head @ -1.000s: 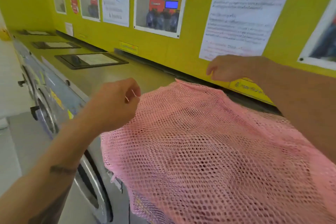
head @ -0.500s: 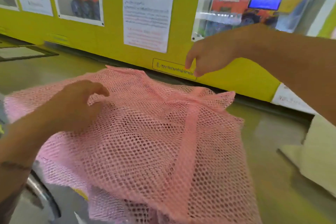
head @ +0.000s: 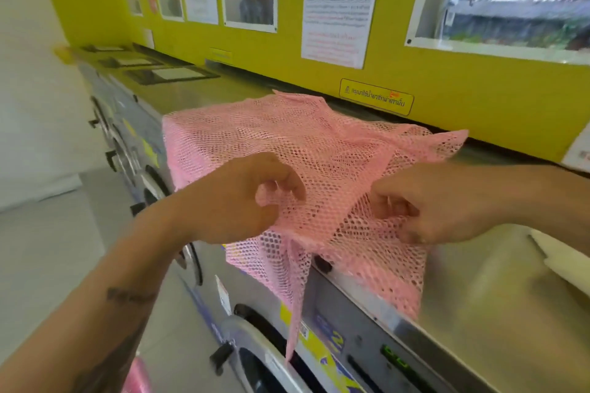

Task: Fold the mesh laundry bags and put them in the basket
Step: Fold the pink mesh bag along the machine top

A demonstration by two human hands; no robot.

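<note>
Head view: pink mesh laundry bag (head: 306, 150) spread on the steel washer top (head: 498, 290), overhanging its front edge. My left hand (head: 230, 198) and right hand (head: 443, 201) each pinch the near hem, apart, ready to fold.

White object (head: 565, 260) cut off at right edge; pink item (head: 135, 375) at bottom edge, perhaps plastic.

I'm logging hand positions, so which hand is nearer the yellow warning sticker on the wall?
Right. The right hand grips the pink mesh laundry bag below the yellow warning sticker; the left hand grips it farther left.
</note>
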